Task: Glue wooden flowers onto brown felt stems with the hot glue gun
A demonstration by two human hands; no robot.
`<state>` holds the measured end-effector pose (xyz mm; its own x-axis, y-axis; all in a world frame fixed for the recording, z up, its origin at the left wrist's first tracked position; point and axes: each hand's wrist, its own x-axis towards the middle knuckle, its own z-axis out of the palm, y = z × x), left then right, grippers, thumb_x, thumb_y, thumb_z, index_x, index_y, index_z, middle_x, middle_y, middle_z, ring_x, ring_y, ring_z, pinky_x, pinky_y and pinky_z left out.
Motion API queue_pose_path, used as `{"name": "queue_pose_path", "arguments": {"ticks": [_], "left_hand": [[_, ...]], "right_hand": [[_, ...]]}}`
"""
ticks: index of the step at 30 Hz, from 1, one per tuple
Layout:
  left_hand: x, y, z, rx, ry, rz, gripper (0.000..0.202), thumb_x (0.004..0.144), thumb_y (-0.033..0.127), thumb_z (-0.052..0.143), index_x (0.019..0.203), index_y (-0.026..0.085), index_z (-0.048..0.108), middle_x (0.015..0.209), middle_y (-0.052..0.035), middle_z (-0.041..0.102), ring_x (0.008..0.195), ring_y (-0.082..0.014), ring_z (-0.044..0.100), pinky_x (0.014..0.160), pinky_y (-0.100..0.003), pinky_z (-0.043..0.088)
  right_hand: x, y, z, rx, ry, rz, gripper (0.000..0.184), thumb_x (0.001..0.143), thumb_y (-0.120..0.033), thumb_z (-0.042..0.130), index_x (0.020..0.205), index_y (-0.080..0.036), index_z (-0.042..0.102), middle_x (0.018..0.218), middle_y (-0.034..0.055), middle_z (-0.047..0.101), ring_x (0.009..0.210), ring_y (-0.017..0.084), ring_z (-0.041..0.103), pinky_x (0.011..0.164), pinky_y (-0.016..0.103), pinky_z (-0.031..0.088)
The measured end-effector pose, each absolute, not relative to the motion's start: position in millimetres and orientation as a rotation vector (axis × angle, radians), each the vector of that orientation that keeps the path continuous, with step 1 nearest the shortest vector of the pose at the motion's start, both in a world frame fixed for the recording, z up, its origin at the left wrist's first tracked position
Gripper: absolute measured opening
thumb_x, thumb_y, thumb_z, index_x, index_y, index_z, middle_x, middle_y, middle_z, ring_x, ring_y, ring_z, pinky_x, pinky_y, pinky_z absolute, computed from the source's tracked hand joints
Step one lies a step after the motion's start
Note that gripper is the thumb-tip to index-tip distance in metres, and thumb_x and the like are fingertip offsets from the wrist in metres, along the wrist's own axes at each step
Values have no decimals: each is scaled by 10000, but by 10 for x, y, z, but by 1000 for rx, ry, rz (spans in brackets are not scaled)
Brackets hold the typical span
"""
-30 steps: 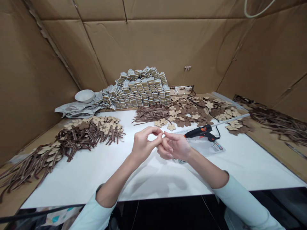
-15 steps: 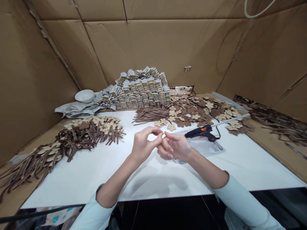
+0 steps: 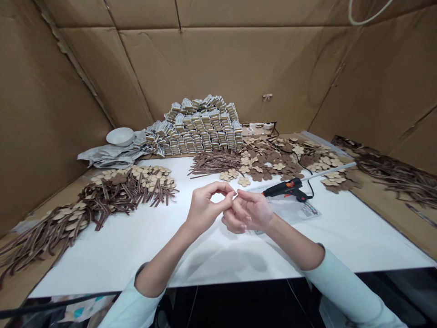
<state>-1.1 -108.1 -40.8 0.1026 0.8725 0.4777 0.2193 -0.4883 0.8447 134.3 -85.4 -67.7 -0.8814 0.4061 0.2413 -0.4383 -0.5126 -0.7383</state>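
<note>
My left hand [image 3: 205, 207] and my right hand [image 3: 249, 212] meet above the middle of the white tabletop [image 3: 136, 246]. Thumb and forefinger of the left hand form a pinch at the right hand's fingertips. The right hand's fingers are curled and pressed together. Whatever sits between the fingertips is too small to make out. A black and orange glue gun [image 3: 287, 188] lies just right of my right hand on a clear plastic sheet [image 3: 297, 210].
Brown strips and tan flower cut-outs [image 3: 112, 191] are heaped at the left. More cut-outs [image 3: 290, 159] and a strip bundle [image 3: 215, 161] lie at the back. Stacked small packets [image 3: 201, 125] and a white bowl [image 3: 120, 136] stand behind. Cardboard walls enclose the table.
Both hands have barely shifted; the right hand's fingers have curled slightly lower and closer to the left hand's pinch.
</note>
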Motion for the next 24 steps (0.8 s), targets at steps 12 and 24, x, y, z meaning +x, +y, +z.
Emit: {"name": "queue_pose_path", "arguments": {"ticks": [12,24], "left_hand": [[-6,-1108,-382,1796,1046,1412,42,690,168,570,670,145,598,659,-20,630,616,-115,576,623,-222,491],[6,-1112,-383,1794,1066,1440,38,690,170,570,667,153,595,663,-13,633,627,-114,586,637,-219,493]], "right_hand": [[1328,-873,-676,63,-1197,2363,777,842,-466,-82,442,-143,500,452,86,430,454,161,415,433,282,315],[1334,-871,-694,-40,-1202,2368,759,834,-528,-34,420,-150,479,438,82,435,449,163,423,432,295,318]]}}
